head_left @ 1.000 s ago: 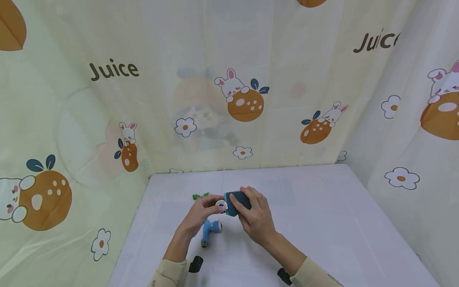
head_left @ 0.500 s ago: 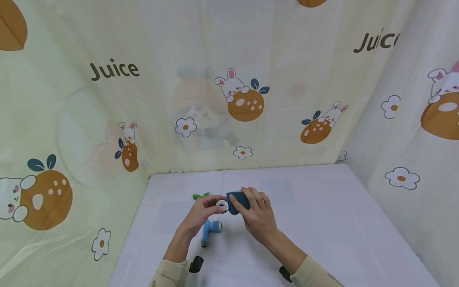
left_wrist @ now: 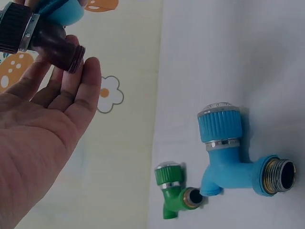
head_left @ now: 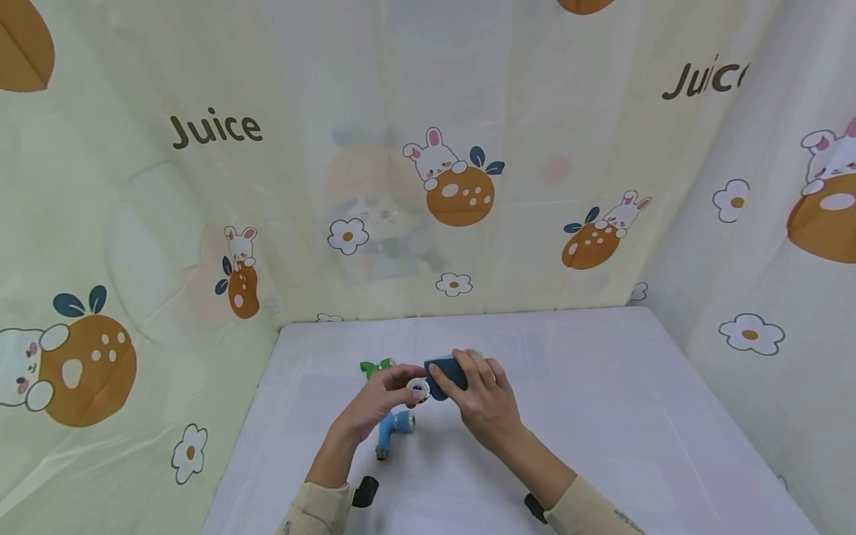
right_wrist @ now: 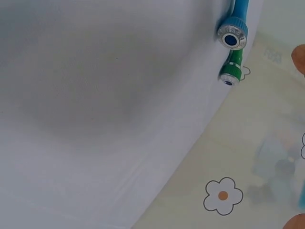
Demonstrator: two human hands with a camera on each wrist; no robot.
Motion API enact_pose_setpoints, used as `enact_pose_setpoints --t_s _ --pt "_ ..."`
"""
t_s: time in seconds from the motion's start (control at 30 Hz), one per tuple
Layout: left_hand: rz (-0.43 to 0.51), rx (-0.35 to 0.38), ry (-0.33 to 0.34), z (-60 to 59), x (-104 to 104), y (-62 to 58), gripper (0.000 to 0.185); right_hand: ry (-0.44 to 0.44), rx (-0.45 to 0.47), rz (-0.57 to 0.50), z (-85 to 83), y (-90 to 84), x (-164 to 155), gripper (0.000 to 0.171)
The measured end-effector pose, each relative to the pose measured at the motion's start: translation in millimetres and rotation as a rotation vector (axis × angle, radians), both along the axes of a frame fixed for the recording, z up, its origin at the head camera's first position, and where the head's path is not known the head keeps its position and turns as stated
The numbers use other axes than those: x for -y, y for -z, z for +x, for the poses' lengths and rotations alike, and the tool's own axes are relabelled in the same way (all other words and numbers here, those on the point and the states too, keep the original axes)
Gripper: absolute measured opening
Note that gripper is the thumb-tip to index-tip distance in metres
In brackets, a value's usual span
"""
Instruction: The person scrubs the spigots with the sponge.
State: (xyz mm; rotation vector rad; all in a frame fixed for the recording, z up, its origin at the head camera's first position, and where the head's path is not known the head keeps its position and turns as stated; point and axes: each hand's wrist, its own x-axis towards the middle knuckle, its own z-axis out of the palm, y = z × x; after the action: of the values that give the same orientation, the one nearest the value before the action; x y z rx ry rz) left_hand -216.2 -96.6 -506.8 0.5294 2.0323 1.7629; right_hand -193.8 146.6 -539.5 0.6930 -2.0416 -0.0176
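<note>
My left hand (head_left: 376,401) holds a dark maroon tap (left_wrist: 55,43) with a black ribbed knob and silver collar, raised over the table. In the head view the round silver end of its knob faces up by the thumb. Beside it, my right hand (head_left: 484,405) grips a dark blue sponge (head_left: 444,377) with a light blue layer, its edge right at the tap. Part of the sponge overlaps the tap at the top of the left wrist view. Only fingertips (right_wrist: 299,58) of the right hand show at the edge of the right wrist view.
A blue tap (left_wrist: 228,157) lies on the white table (head_left: 602,431), below the left hand in the head view. Farther back lies a smaller green tap (left_wrist: 174,191). A printed curtain (head_left: 535,89) hangs behind the table and at both sides.
The sponge has shifted slightly right and tilted, with its light blue layer now showing along the top. The left hand and the dark tap have moved a little right and down.
</note>
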Motion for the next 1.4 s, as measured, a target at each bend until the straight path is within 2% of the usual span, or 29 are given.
enact_pose_setpoints --t_s 0.27,0.43,0.7,0.97,1.17,1.4 --pt "-0.018 0.032 0.052 2.2 2.2 -1.8 0.055 0.003 0.044 -0.041 -0.3 -2.0 -1.0 0.077" --pt "-0.017 0.066 0.093 1.1 4.8 1.3 0.062 -0.006 0.158 -0.115 3.0 -5.2 -1.3 0.07" --pt "0.029 0.053 0.189 0.3 5.7 3.4 0.072 -0.065 0.312 -0.292 4.7 -6.5 1.1 0.059" --pt "0.041 0.075 0.206 1.6 6.0 2.6 0.076 -0.072 0.444 -0.441 4.8 -8.5 5.9 0.062" --pt "0.077 0.072 0.207 4.0 4.7 -1.6 0.08 -0.073 0.541 -0.533 2.3 -7.8 6.2 0.057" --pt "0.113 0.07 0.23 5.1 -0.8 -3.7 0.088 -0.027 0.687 -0.629 -0.2 -0.3 1.8 0.056"
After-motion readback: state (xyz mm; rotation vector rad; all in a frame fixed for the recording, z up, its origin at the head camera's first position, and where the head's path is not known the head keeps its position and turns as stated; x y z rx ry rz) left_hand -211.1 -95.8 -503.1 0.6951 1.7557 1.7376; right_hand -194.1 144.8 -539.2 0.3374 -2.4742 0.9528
